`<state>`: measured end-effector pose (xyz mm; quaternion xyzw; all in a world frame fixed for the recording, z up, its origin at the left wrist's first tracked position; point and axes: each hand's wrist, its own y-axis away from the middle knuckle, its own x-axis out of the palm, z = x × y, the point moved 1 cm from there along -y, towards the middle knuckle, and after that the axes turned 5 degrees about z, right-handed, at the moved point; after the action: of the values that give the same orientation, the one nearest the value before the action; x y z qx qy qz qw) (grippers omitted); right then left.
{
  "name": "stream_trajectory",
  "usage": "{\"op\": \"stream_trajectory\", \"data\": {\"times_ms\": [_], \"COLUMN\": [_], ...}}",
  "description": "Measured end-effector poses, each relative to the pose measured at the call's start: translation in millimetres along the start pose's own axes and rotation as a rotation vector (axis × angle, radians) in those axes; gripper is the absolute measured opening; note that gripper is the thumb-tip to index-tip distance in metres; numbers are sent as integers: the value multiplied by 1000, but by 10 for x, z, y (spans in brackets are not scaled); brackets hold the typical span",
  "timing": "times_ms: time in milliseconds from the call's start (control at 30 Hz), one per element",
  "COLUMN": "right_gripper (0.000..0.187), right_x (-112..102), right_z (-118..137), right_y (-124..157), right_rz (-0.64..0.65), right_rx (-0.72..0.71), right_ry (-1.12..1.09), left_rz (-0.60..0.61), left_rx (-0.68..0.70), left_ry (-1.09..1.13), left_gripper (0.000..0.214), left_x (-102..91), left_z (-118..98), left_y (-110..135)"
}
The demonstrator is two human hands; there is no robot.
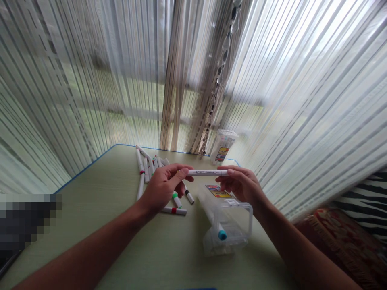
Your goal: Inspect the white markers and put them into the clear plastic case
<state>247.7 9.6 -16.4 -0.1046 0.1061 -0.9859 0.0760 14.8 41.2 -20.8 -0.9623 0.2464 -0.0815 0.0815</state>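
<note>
A white marker pen [207, 172] is held level above the table between both hands. My left hand [165, 186] pinches its left end with thumb and fingers. My right hand [242, 184] grips its right end with curled fingers. Below the hands lies a clear plastic marker case [232, 229] on its side, with one marker with a blue cap [221, 234] inside. Several loose white markers [148, 166] with coloured bands lie scattered on the pale green table [111, 193] behind and under my left hand.
A second clear container [223, 147] with a coloured label stands at the table's far edge by the striped sheer curtains [302, 100]. A zebra-print and red fabric [350, 233] lies at the right. A blurred dark patch sits at the left edge.
</note>
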Motion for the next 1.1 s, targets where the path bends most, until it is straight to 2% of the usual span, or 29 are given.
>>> {"op": "stream_trajectory", "data": {"times_ms": [233, 600, 1100], "right_gripper": [27, 18, 24], "right_x": [-1, 4, -37], "right_z": [2, -16, -61], "right_y": [-7, 4, 11], "right_rz": [9, 6, -9], "right_rx": [13, -20, -27], "right_ry": [-62, 63, 169], "left_rz": [-10, 49, 47], "left_rx": [-9, 6, 20], "left_ry": [89, -74, -110], "left_gripper": [33, 33, 34], "left_x": [-7, 10, 4], "left_z": [3, -10, 13], "left_y": [-11, 16, -1]}}
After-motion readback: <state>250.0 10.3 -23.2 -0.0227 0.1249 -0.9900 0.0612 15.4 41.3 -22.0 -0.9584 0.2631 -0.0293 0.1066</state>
